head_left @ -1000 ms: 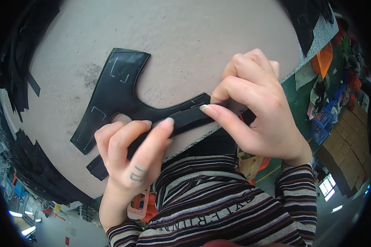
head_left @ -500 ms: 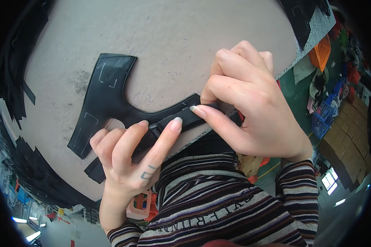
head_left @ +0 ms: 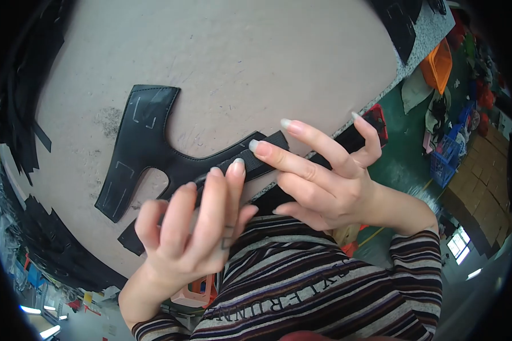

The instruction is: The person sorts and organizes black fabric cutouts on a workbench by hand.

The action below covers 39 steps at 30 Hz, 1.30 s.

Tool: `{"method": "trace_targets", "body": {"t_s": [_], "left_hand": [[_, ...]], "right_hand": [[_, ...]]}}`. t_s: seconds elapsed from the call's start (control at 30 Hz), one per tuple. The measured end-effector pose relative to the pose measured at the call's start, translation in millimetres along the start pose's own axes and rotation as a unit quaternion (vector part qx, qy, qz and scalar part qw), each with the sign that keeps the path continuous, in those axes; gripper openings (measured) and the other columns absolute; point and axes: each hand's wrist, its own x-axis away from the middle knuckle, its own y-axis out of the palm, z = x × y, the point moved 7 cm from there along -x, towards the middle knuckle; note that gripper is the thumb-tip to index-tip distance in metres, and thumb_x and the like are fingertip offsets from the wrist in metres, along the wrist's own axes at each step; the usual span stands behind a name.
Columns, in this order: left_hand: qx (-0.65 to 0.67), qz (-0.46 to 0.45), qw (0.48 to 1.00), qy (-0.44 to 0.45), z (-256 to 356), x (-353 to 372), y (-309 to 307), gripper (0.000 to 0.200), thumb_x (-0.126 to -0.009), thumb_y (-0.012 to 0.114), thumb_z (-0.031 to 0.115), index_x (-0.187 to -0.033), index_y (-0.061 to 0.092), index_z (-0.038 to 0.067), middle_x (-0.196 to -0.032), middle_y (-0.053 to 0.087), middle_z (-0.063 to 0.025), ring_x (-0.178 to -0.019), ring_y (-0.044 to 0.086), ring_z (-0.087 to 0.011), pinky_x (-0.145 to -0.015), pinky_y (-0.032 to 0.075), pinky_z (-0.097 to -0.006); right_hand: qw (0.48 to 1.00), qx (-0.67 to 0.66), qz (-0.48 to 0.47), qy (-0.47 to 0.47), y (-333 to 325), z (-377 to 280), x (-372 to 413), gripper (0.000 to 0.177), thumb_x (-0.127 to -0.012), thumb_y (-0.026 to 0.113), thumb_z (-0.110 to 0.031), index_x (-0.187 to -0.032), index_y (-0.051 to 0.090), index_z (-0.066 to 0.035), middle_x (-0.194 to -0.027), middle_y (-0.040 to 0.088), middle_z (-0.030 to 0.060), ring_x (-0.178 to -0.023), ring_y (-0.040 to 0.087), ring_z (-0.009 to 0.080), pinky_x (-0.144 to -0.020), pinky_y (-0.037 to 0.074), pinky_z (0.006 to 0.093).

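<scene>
A black leather-like panel [head_left: 145, 145] with stitched edges and pale marking lines lies on the worktable. A black webbing strap [head_left: 261, 162] runs along its lower right arm, near the table's front edge. My left hand [head_left: 193, 236] is over the near part of the panel, fingers bent with their tips at the strap and the thumb apart. It covers the part where the strap joins the panel. My right hand [head_left: 330, 179] has its fingers spread, one fingertip at the strap's upper side. Nothing is gripped in it.
The pale worktable [head_left: 244, 62] carries black material pieces [head_left: 57, 244] along its left edge and more black pieces [head_left: 395, 25] at the upper right. Beyond the right edge are an orange bin [head_left: 436, 65], a blue basket [head_left: 446, 153] and stacked cardboard boxes [head_left: 478, 187].
My right hand has let go of the strap's end and spread its fingers. My left thumb has come into sight, apart from the fingers. The view has shifted slightly.
</scene>
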Motion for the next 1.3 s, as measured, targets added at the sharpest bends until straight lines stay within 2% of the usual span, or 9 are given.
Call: {"method": "trace_targets", "body": {"t_s": [0.27,0.4,0.5,0.63,0.83,0.97,1.1,1.2,1.3], "left_hand": [[-0.047,0.034,0.998,0.006,2.8,1.9,2.6,0.038,-0.103,0.058,0.034,-0.127,0.076,0.011,-0.119,0.067,0.0001,-0.108,0.059,-0.0147,-0.088,0.035,-0.0375],[0.008,0.013,1.0,0.0,11.2,-14.2,3.6,0.035,-0.09,0.073,0.031,-0.115,0.077,0.007,-0.127,0.064,-0.0057,-0.122,0.056,-0.0208,-0.094,0.035,-0.0396],[0.293,0.03,0.945,-0.143,-53.6,-20.9,-11.0,0.033,-0.082,0.082,0.02,-0.112,0.076,0.008,-0.124,0.062,-0.0107,-0.116,0.057,-0.0275,-0.095,0.04,-0.044],[0.202,0.021,0.908,-0.367,-127.7,38.5,-5.0,0.048,-0.08,0.088,0.028,-0.117,0.068,0.005,-0.118,0.057,-0.0134,-0.113,0.052,-0.0321,-0.097,0.044,-0.0424],[0.382,0.11,0.839,-0.37,-133.1,69.9,-34.7,0.035,-0.085,0.085,0.015,-0.11,0.066,0.0,-0.089,0.07,-0.0078,-0.079,0.069,-0.0172,-0.075,0.056,-0.0327],[0.249,0.319,0.696,-0.593,-186.8,214.0,-149.5,0.023,-0.096,0.075,0.016,-0.115,0.066,0.007,-0.084,0.061,0.0048,-0.065,0.052,-0.0017,-0.056,0.04,-0.0193],[0.226,0.382,0.572,-0.69,-299.2,460.5,-168.5,0.034,-0.102,0.067,0.02,-0.135,0.065,0.01,-0.107,0.065,0.006,-0.071,0.045,-0.0004,-0.062,0.037,-0.0185],[0.138,0.231,0.715,-0.645,-390.3,566.2,-132.5,0.039,-0.1,0.072,0.026,-0.132,0.065,0.004,-0.119,0.069,-0.0065,-0.11,0.064,-0.0158,-0.095,0.05,-0.0299],[0.034,0.241,0.724,-0.645,-416.8,592.1,-119.4,0.04,-0.099,0.073,0.029,-0.129,0.067,0.002,-0.118,0.069,-0.0084,-0.105,0.063,-0.0159,-0.094,0.05,-0.0313]], "right_hand": [[0.998,-0.059,-0.036,-0.015,-11.1,21.1,-1.6,0.039,-0.102,0.055,-0.047,-0.081,0.058,-0.014,-0.127,0.075,-0.0025,-0.135,0.057,0.0232,-0.12,-0.002,0.0645],[0.999,-0.019,-0.033,-0.01,-17.0,7.9,-12.6,0.027,-0.094,0.066,-0.035,-0.078,0.063,-0.014,-0.126,0.074,0.0006,-0.131,0.061,0.0204,-0.119,0.009,0.0668],[0.998,-0.054,-0.036,-0.015,-22.3,11.6,-24.7,0.021,-0.091,0.07,-0.024,-0.077,0.063,-0.01,-0.117,0.077,0.0046,-0.126,0.064,0.026,-0.12,0.012,0.0645],[0.993,-0.116,0.037,0.009,-9.3,10.9,-20.3,0.011,-0.085,0.073,-0.012,-0.081,0.063,-0.009,-0.109,0.078,0.0079,-0.121,0.064,0.0316,-0.12,0.02,0.0562],[0.981,-0.165,0.101,-0.007,-36.4,19.4,-56.1,0.026,-0.085,0.069,-0.006,-0.11,0.064,-0.004,-0.113,0.071,0.0111,-0.117,0.059,0.0358,-0.104,0.039,0.0498],[0.987,-0.112,0.113,0.027,-47.2,46.6,-37.3,0.023,-0.085,0.068,-0.002,-0.107,0.066,-0.004,-0.109,0.071,0.0114,-0.118,0.059,0.036,-0.104,0.04,0.0481],[0.983,-0.123,0.122,0.057,-40.6,55.0,-48.3,0.02,-0.079,0.071,0.001,-0.098,0.07,-0.006,-0.104,0.071,0.0091,-0.114,0.063,0.0345,-0.101,0.043,0.0441],[0.983,-0.152,0.105,0.017,-33.8,44.7,-61.4,0.016,-0.08,0.076,-0.008,-0.094,0.069,-0.01,-0.099,0.069,0.0031,-0.111,0.064,0.0257,-0.1,0.036,0.0419],[0.987,-0.105,0.124,-0.009,-46.4,52.5,-60.9,0.014,-0.081,0.077,-0.009,-0.092,0.069,-0.01,-0.096,0.068,0.0029,-0.109,0.064,0.0248,-0.099,0.038,0.0425]]}}
